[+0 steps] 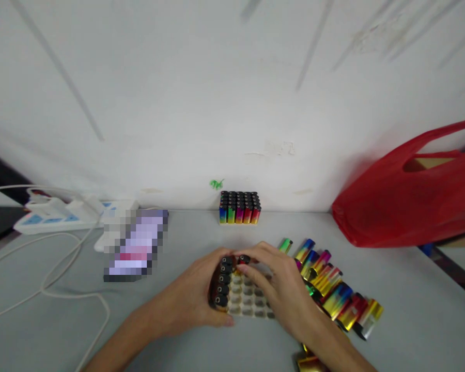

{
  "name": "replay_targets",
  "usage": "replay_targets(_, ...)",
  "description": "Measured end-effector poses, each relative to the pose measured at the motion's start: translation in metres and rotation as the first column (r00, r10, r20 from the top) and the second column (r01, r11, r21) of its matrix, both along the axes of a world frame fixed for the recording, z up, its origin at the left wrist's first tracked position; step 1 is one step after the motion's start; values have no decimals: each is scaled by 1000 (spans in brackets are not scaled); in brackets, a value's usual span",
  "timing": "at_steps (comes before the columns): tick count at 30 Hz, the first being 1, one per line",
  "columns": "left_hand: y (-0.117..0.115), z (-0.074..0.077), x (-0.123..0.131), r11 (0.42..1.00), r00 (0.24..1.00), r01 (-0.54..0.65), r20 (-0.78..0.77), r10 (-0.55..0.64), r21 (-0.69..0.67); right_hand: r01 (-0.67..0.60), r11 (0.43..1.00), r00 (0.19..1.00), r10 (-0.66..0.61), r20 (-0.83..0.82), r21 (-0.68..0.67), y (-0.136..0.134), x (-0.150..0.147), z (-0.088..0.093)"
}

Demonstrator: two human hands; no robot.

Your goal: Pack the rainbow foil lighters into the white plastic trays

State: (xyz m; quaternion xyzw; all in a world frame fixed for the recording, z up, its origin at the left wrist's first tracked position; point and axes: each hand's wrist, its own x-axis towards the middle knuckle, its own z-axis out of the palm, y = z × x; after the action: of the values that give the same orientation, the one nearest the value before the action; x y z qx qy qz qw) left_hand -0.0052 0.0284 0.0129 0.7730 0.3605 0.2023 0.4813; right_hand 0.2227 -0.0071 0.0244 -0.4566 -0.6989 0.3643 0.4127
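Note:
A pale tray (247, 299) with rows of round hollows lies on the grey table. Black-topped lighters (223, 279) stand upright in a column along its left side. My left hand (197, 289) is wrapped round that column and the tray's left edge, thumb at the near edge. Between the thumb and fingers of my right hand (277, 276) is one lighter (244, 258), upright at the far row, beside the column. Loose shiny multicoloured lighters (337, 299) lie in a heap right of my right hand, some partly hidden by it.
A block of upright lighters (240, 207) stands against the wall. On the left are a white power strip (62, 217), looping cables (75, 294) and a phone (139, 248) with a blurred screen. A red bag (406, 201) sits at the right. More gold lighters (312, 363) lie near the bottom.

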Motion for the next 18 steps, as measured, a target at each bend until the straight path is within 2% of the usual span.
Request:
replay_targets(5, 1, -1, 0, 1000, 1000, 16, -15, -16, 26, -52, 997, 991, 44, 125, 64, -5, -2, 1)
replay_targets(7, 1, 1, 0, 1000, 1000, 12, 1, -12, 12, 17, 996, 987, -31, 155, 91, -6, -2, 0)
replay_targets(9, 1, 3, 0, 1000, 1000, 1, -16, -2, -27, 170, 972, 950, -205, 237, 161, -3, 1, -2)
replay_targets(10, 0, 4, 0, 999, 1000, -3, -30, 1, -51, 261, 942, 897, -317, 309, 211, -1, 4, -3)
replay_targets(12, -1, 6, 0, 997, 999, -9, -52, 5, -80, 407, 855, 695, -519, 498, 323, 4, 13, -6)
replay_targets(13, -1, 7, 0, 996, 998, -12, -56, 7, -84, 450, 813, 561, -579, 591, 370, 6, 18, -8)
replay_targets(15, -2, 8, 1, 996, 998, -15, -61, 10, -89, 486, 770, 334, -600, 727, 412, 11, 27, -11)
replay_targets(16, -2, 8, 1, 996, 998, -16, -64, 10, -92, 492, 768, 272, -583, 766, 410, 13, 31, -12)
replay_targets(18, -2, 8, 2, 995, 998, -14, -68, 8, -94, 491, 784, 251, -545, 800, 380, 16, 37, -14)
